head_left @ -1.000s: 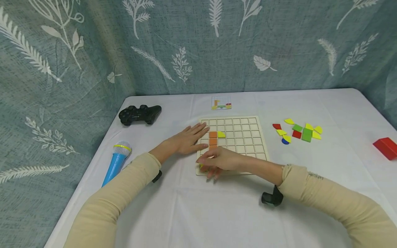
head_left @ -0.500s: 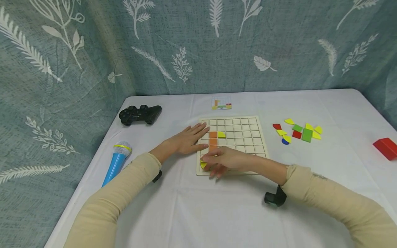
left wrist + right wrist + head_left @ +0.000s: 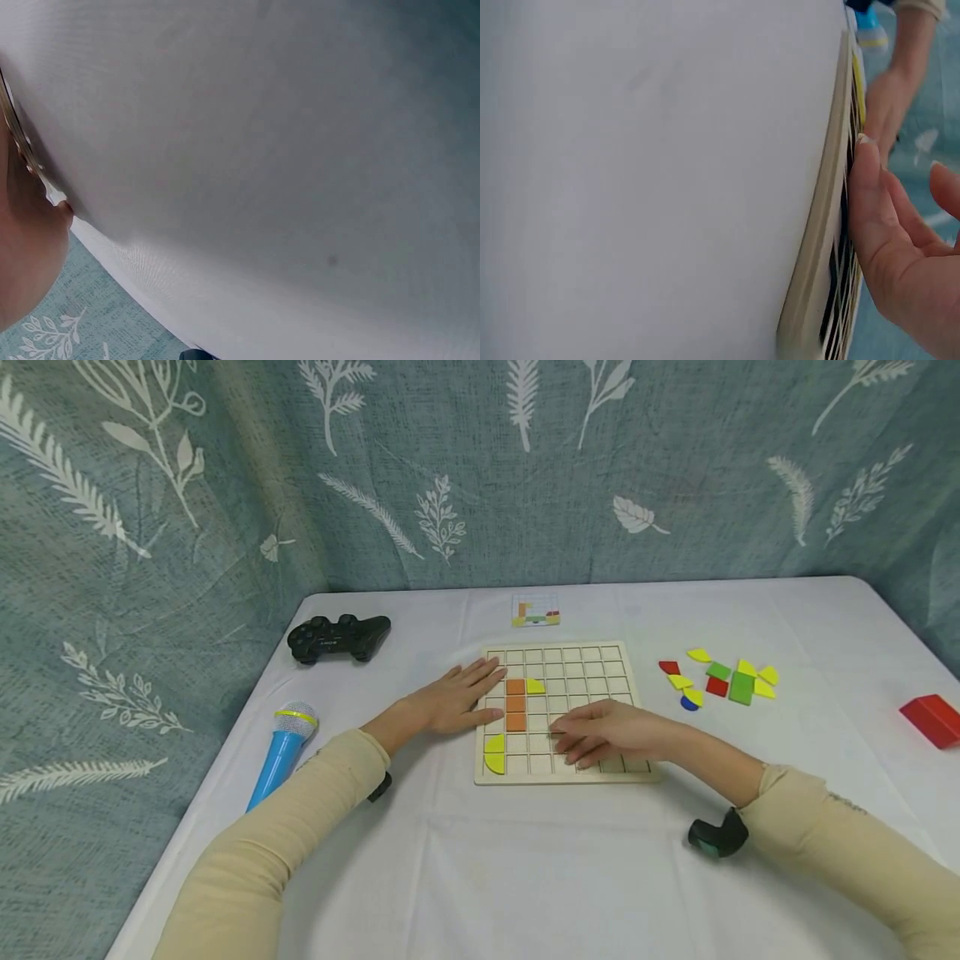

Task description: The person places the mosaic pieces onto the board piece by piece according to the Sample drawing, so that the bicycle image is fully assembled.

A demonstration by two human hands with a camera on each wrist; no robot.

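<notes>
While resting the left hand (image 3: pixel 455 702) over the left edge of the board (image 3: pixel 593 669), fingers straight and gripping nothing, poises the right hand (image 3: pixel 609 732) above the board's near right part, fingers loosely bent, thumb apart from them, nothing visible in the grasp. Cannot tell of any touch between right fingertips and grid. Has three orange squares (image 3: pixel 515 704) in a column on the board's left part, one yellow piece (image 3: pixel 535 687) just right of the farthest square, and two yellow pieces (image 3: pixel 494 753) together by the near left corner. Has a pattern card (image 3: pixel 536 610) beyond the board; to the board's right, loose coloured pieces (image 3: pixel 741 687) on the table (image 3: pixel 465 877); to its left, a black controller (image 3: pixel 337 637).
</notes>
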